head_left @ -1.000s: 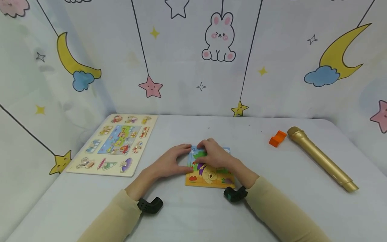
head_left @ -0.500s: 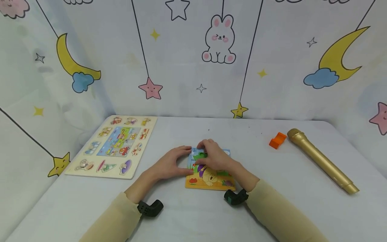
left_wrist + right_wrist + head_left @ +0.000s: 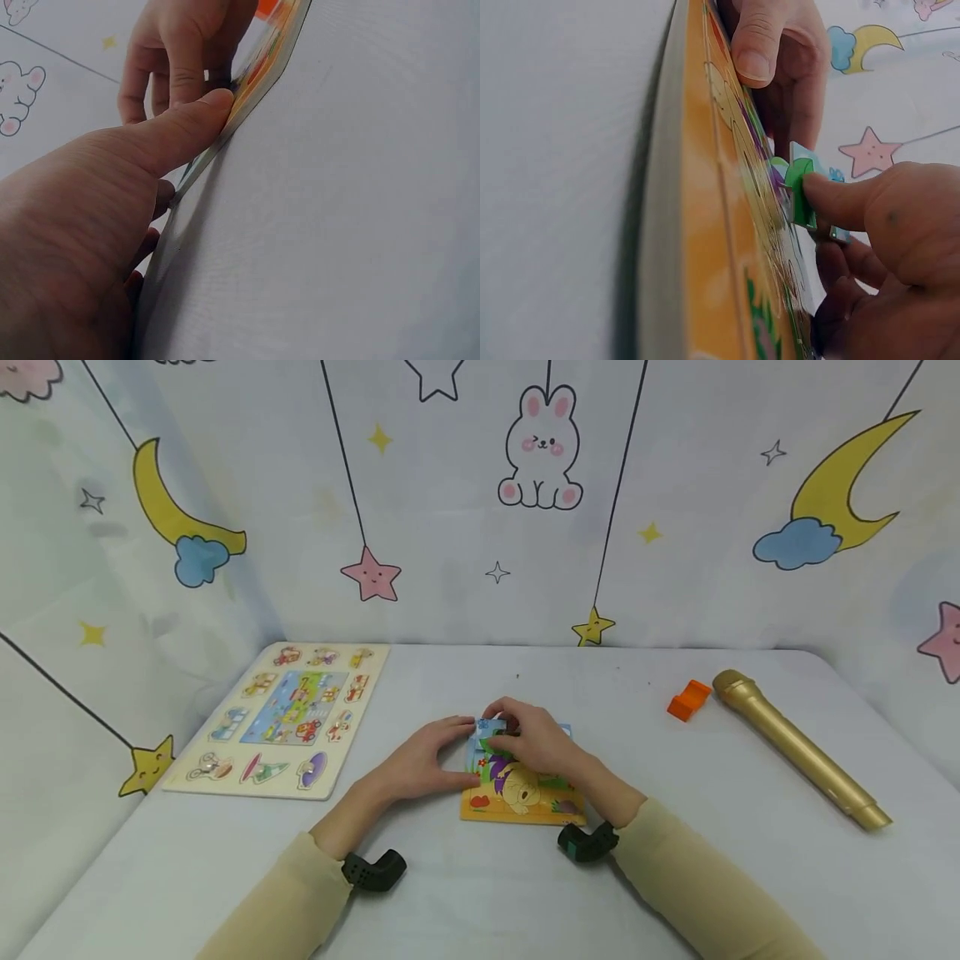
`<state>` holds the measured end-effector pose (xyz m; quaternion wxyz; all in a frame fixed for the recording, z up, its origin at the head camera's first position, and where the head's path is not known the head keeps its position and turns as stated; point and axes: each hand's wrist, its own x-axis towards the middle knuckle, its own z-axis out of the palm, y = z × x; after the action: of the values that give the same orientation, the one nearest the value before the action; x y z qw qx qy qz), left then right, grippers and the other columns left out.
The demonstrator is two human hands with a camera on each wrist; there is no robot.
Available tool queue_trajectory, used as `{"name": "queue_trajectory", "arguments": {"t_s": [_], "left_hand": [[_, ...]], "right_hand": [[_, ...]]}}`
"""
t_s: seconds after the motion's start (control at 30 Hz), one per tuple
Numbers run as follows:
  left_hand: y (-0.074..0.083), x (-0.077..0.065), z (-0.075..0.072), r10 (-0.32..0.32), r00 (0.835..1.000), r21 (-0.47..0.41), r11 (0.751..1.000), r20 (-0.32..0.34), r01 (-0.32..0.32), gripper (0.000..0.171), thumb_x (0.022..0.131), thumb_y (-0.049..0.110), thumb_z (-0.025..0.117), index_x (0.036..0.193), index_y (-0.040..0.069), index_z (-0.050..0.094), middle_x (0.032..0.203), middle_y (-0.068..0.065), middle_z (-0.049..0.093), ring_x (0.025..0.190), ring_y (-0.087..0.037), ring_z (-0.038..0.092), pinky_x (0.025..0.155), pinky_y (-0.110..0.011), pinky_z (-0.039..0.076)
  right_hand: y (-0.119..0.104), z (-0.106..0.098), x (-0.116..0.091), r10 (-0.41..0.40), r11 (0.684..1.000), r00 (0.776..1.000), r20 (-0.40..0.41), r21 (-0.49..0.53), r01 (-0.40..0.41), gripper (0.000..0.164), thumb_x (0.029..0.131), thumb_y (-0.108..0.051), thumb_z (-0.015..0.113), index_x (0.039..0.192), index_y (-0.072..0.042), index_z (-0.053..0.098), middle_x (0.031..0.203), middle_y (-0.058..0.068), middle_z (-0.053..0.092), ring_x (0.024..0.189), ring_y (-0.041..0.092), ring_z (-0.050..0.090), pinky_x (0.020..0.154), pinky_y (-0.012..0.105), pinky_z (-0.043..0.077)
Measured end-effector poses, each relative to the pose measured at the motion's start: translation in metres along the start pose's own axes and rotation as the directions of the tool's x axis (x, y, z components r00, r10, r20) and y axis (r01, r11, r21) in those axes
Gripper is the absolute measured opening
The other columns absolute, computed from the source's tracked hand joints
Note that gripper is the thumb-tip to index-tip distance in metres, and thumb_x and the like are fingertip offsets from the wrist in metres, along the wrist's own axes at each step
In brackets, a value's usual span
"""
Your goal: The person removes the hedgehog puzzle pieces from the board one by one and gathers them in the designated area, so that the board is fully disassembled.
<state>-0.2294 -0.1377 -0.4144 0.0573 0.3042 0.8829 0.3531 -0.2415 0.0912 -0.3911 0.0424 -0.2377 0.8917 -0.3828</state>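
Note:
A small jigsaw puzzle (image 3: 517, 806) with an orange lower part and a yellow cartoon figure lies flat on the table in the head view. My right hand (image 3: 538, 745) pinches a blue and green puzzle piece (image 3: 802, 191) between thumb and fingers, raised and tilted above the upper left of the puzzle. The thumb of my left hand (image 3: 416, 764) rests on the puzzle's left edge, with its fingers extended along that side; the left wrist view shows this thumb (image 3: 199, 124) on the rim. My right hand covers part of the puzzle's top.
A cream board puzzle (image 3: 337, 768) with vehicle pictures lies at the left. To the right are an orange wavy block (image 3: 689, 700) and a gold microphone (image 3: 802, 750). A printed cloth (image 3: 450, 485) stands behind the white table (image 3: 465, 893).
My right hand has lifted the puzzle piece from the upper left of the puzzle, its fingers shifting slightly up. My left hand stays in place. The head view tilts slightly.

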Motion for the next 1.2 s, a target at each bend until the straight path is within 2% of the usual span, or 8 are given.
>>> {"name": "queue_trajectory", "arguments": {"t_s": [0.2, 0.4, 0.6, 0.83, 1.0, 1.1, 1.2], "left_hand": [[0.001, 0.000, -0.001, -0.005, 1.000, -0.007, 1.000, 0.003, 0.005, 0.079, 0.085, 0.038, 0.081, 0.148, 0.002, 0.049, 0.157, -0.009, 0.041, 0.147, -0.029, 0.031, 0.117, -0.049, 0.028], [0.000, 0.000, -0.002, -0.005, 1.000, 0.005, 1.000, 0.002, 0.005, 0.078, 0.085, 0.038, 0.081, 0.147, 0.003, 0.051, 0.156, -0.009, 0.043, 0.146, -0.030, 0.032, 0.117, -0.049, 0.027], [-0.001, 0.000, 0.000, -0.008, 1.000, 0.010, 1.000, 0.008, 0.008, 0.078, 0.085, 0.038, 0.080, 0.148, 0.004, 0.050, 0.157, -0.008, 0.041, 0.148, -0.030, 0.029, 0.118, -0.049, 0.025], [0.001, -0.001, 0.001, -0.028, 1.000, 0.031, 0.999, 0.011, 0.027, 0.079, 0.086, 0.040, 0.079, 0.150, 0.004, 0.048, 0.159, -0.007, 0.039, 0.149, -0.031, 0.026, 0.119, -0.050, 0.022], [0.003, -0.001, -0.001, -0.012, 1.000, 0.035, 0.999, 0.006, 0.012, 0.079, 0.086, 0.039, 0.079, 0.149, 0.003, 0.049, 0.158, -0.008, 0.040, 0.149, -0.032, 0.026, 0.119, -0.052, 0.022], [0.003, -0.001, -0.001, -0.007, 1.000, 0.027, 1.000, 0.010, 0.006, 0.079, 0.086, 0.039, 0.079, 0.149, 0.003, 0.049, 0.158, -0.008, 0.040, 0.149, -0.033, 0.025, 0.119, -0.053, 0.022], [0.002, -0.001, -0.001, -0.004, 1.000, 0.026, 1.000, 0.014, 0.003, 0.079, 0.086, 0.040, 0.079, 0.149, 0.003, 0.049, 0.158, -0.009, 0.039, 0.149, -0.034, 0.025, 0.119, -0.053, 0.021]], "right_hand": [[0.001, -0.003, 0.000, 0.000, 0.998, 1.000, -0.026, 0.057, 0.001, 0.020, 0.097, -0.012, 0.069, 0.117, -0.014, 0.065, 0.092, 0.003, 0.061, 0.083, 0.021, 0.055, 0.071, 0.030, 0.049], [0.003, -0.013, 0.000, 0.012, 0.989, 1.000, -0.022, 0.146, -0.008, 0.019, 0.100, -0.014, 0.065, 0.118, -0.012, 0.065, 0.093, 0.006, 0.062, 0.082, 0.022, 0.055, 0.071, 0.031, 0.049], [0.009, -0.036, -0.007, 0.089, 0.974, 0.996, -0.028, 0.210, -0.082, 0.023, 0.099, -0.016, 0.064, 0.120, -0.008, 0.064, 0.090, 0.008, 0.061, 0.083, 0.026, 0.054, 0.071, 0.033, 0.045], [0.035, -0.072, -0.026, 0.232, 0.961, 0.973, 0.002, 0.154, -0.230, 0.028, 0.101, -0.019, 0.061, 0.125, -0.006, 0.061, 0.102, 0.011, 0.059, 0.099, 0.028, 0.050, 0.077, 0.034, 0.046], [0.056, -0.095, -0.041, 0.307, 0.946, 0.951, 0.038, 0.092, -0.310, 0.029, 0.101, -0.020, 0.060, 0.126, -0.006, 0.060, 0.104, 0.012, 0.056, 0.102, 0.030, 0.048, 0.077, 0.035, 0.044], [0.067, -0.102, -0.047, 0.323, 0.944, 0.945, 0.050, 0.061, -0.325, 0.029, 0.100, -0.020, 0.061, 0.125, -0.006, 0.061, 0.100, 0.011, 0.056, 0.100, 0.029, 0.047, 0.074, 0.034, 0.043], [0.074, -0.105, -0.051, 0.311, 0.948, 0.949, 0.049, 0.046, -0.314, 0.027, 0.099, -0.019, 0.062, 0.123, -0.005, 0.062, 0.095, 0.010, 0.055, 0.098, 0.028, 0.047, 0.071, 0.034, 0.041]]}}
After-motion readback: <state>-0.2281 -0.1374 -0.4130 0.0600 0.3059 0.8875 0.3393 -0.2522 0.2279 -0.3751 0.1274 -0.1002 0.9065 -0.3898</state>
